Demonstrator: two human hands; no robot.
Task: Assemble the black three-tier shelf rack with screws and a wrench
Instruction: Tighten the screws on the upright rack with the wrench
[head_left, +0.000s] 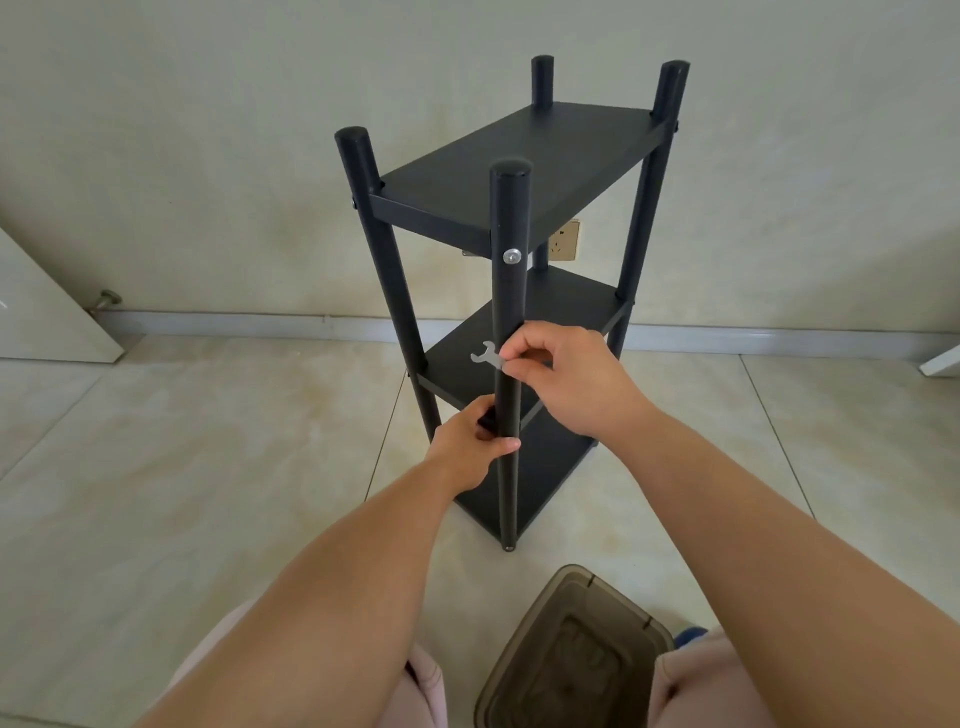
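Right between the 2 hands stands the nearest post (508, 322) of the black shelf rack (519, 166), which sits upright on the tiled floor (156, 467) with its far side near the wall (208, 130). Count so far: 4 round posts, 3 flat shelves, and 1 silver screw (511, 255) that I can clearly see, sitting in that near post well above both hands at the level of the top shelf. My left hand (470, 447) is curled around the post low down, just under the middle shelf, thumb across the front and fingers wrapped behind. The right hand (566, 376) is a bit higher and to the right of the post, fingertips pinching 1 small flat silver wrench (487, 356); its open jaw end pokes out to the left of the post, over the middle shelf. Can't tell if the wrench is actually on a bolt there, the post hides that bit. Below the right forearm, close to my knees, there's 1 brownish see-through plastic box (566, 665) on the floor. Way off past the left hand a white panel (47, 312) leans by the wall, and 1 wall socket (565, 241) peeks out behind the rack above the right hand.
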